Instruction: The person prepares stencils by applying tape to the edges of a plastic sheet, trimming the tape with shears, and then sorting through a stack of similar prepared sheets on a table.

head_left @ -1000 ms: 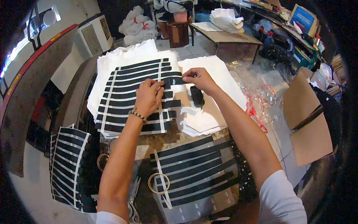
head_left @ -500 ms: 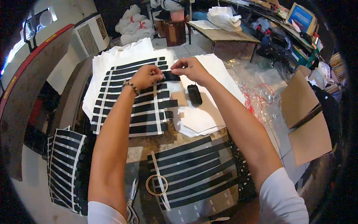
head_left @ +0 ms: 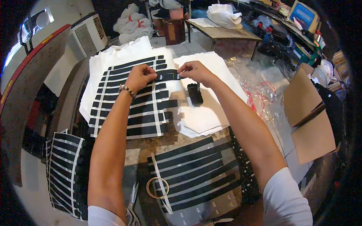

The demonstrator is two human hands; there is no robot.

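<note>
Between my two hands a short black fabric strip with small pale marks is stretched level. My left hand pinches its left end, and my right hand pinches its right end. Below lies a sheet of parallel black strips, joined by two white tapes, on white paper. A small black bundle stands just under my right hand, on a stack of white sheets.
Nearer me lie another panel of black strips, a tape roll ring and scissors. More taped strips hang at the left. An open cardboard box and clear plastic wrap are at the right.
My hands have moved apart, and the strip now shows stretched flat between them, its pale marks visible. The whole view has shifted slightly.
</note>
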